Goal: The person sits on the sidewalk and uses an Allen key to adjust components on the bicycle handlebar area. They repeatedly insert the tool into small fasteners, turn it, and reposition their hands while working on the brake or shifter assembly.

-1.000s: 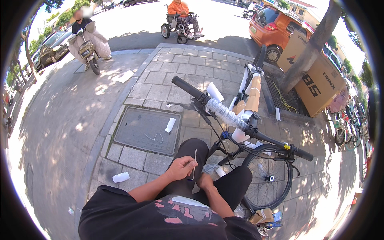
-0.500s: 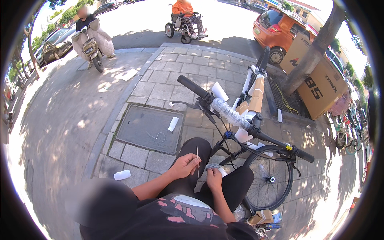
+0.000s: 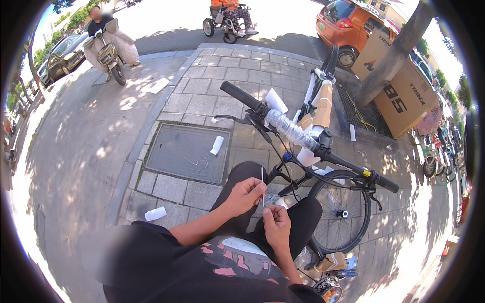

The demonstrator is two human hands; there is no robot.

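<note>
Between the thumb and fingers of my left hand is a thin, straight, pale rod, held nearly upright above my lap. My right hand is pinched closed at the rod's lower end; what lies between its fingertips is too small to make out. Crumpled clear plastic shows just beyond my hands, between my knees. In front of me stands a bicycle with black handlebars, its stem area wrapped in clear film and its frame in cardboard. Its front wheel is beside my right knee.
White foam pieces lie on a metal cover and the paving. Large cardboard boxes lean by a tree trunk. An orange car, a person on a scooter and a person in a wheelchair are farther off.
Both hands have moved a little to the right, and my right hand has turned and come to the rod's lower end. The scooter and wheelchair sit slightly higher in view.
</note>
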